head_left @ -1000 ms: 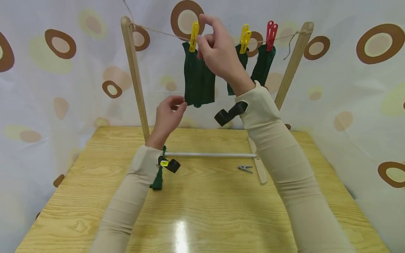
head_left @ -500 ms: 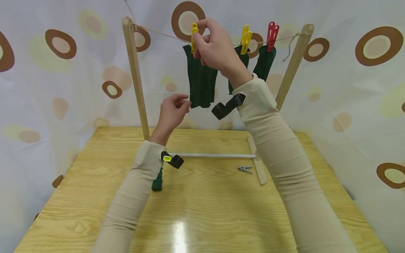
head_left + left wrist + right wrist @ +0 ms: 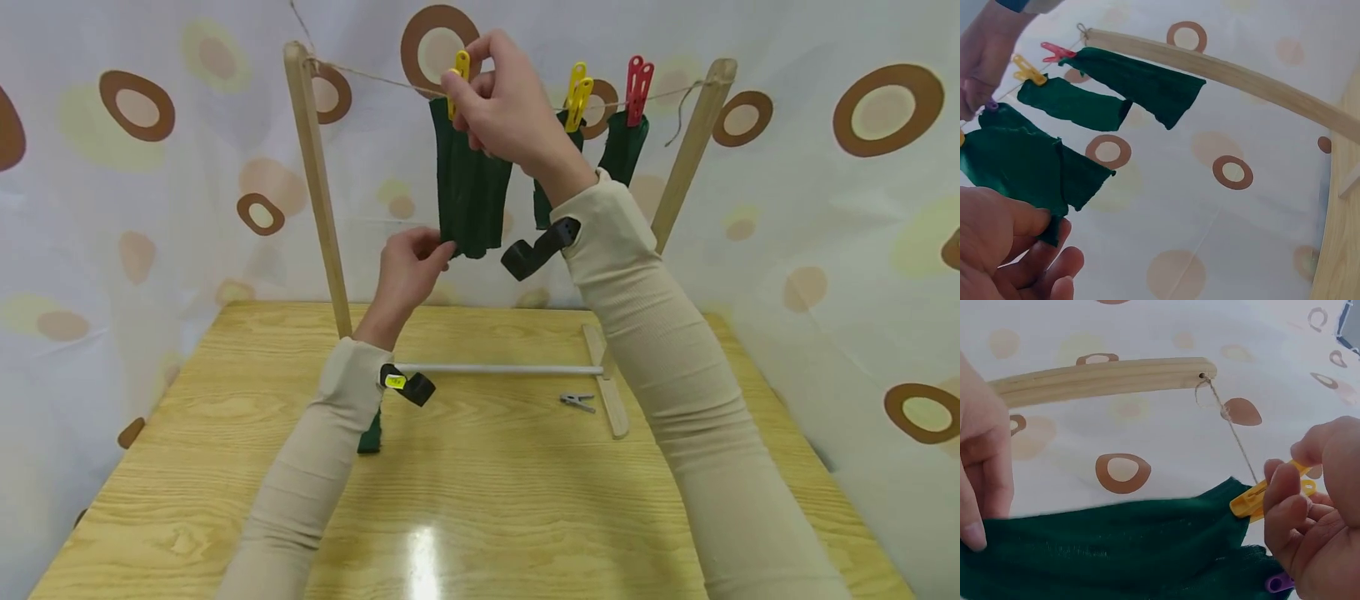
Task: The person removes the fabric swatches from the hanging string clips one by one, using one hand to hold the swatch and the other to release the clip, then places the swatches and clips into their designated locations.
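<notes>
Left hand (image 3: 408, 262) pinches the left green cloth (image 3: 472, 200) low on its left edge. Farther up, right hand (image 3: 512, 107) grips the yellow peg (image 3: 462, 63) by the string (image 3: 367, 76). I judge: peg adjustment; next calls for squeezing it, cloth steadied.

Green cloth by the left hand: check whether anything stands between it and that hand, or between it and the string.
Nothing visible does. The left hand pinches the lower corner of the green cloth, whose top edge is up at the string, where the right hand pinches a yellow clothespin.
</notes>
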`<state>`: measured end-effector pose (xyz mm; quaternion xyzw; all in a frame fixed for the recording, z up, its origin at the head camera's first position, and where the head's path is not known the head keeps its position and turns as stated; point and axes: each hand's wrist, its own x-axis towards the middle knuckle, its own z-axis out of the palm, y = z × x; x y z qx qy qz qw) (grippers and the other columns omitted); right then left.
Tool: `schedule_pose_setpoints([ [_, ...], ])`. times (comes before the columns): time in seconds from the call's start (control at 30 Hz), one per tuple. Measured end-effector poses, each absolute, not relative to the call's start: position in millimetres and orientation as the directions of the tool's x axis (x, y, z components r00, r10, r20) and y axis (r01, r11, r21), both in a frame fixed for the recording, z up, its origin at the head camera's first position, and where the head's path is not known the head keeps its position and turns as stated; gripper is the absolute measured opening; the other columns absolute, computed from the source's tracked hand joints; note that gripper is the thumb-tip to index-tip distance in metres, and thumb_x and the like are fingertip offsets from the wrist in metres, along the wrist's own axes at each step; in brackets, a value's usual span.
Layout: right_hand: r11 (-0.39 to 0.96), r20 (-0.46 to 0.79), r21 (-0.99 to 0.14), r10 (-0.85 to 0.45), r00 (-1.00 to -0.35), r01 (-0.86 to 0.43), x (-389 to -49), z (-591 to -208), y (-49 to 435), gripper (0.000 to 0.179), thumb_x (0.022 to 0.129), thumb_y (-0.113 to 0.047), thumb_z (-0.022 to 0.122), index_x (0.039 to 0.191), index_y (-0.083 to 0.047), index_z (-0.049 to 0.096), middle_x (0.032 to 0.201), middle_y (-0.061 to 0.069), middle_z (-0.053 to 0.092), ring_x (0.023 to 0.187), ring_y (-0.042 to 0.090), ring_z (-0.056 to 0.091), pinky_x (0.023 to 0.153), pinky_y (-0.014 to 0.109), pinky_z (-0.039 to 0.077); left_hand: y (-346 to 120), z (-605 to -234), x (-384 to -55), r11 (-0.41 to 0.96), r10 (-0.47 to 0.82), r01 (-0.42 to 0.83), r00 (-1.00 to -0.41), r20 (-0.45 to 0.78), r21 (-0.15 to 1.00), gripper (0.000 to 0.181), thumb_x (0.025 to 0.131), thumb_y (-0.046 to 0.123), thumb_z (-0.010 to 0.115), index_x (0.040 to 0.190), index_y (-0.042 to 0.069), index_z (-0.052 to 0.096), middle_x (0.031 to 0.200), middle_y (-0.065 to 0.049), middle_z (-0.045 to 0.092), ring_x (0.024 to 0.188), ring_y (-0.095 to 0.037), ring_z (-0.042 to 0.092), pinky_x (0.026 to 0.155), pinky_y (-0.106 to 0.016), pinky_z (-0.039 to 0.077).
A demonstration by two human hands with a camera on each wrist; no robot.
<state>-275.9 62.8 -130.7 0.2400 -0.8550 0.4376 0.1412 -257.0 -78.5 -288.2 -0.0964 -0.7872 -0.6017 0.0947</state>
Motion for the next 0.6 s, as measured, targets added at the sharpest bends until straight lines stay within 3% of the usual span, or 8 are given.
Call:
schedule_pose_setpoints([
  [0.23,0.498,0.500,-0.662,-0.264,-0.825,-0.560,-277,-130,61,0.033,0.099,-0.032,0.050,0.125,-0.012,0.045,0.078,-0.001,0.060,0.060,0.017,0.057,0.063,0.020,0.051,-81,-289,-250,0.124,0.019,0.250,-0.968,0.249,0.960,0.026,0.094,0.019,0.063,0.112,0.000,0.066,0.099,-0.015,0.067,0.078,-0.015,0.061,0.073,-0.026,0.048],
  [0.6,0.474,0.479,-0.703,-0.236,-0.845,-0.531,-279,-129,63,0.024,0.099,-0.030,0.047,0.119,-0.016,0.046,0.082,0.002,0.059,0.059,0.016,0.057,0.063,0.018,0.051,-82,-288,-241,0.095,0.020,0.229,-0.973,0.228,0.969,0.027,0.095,0.021,0.062,0.112,0.000,0.066,0.096,-0.011,0.066,0.078,-0.018,0.063,0.074,-0.027,0.049],
])
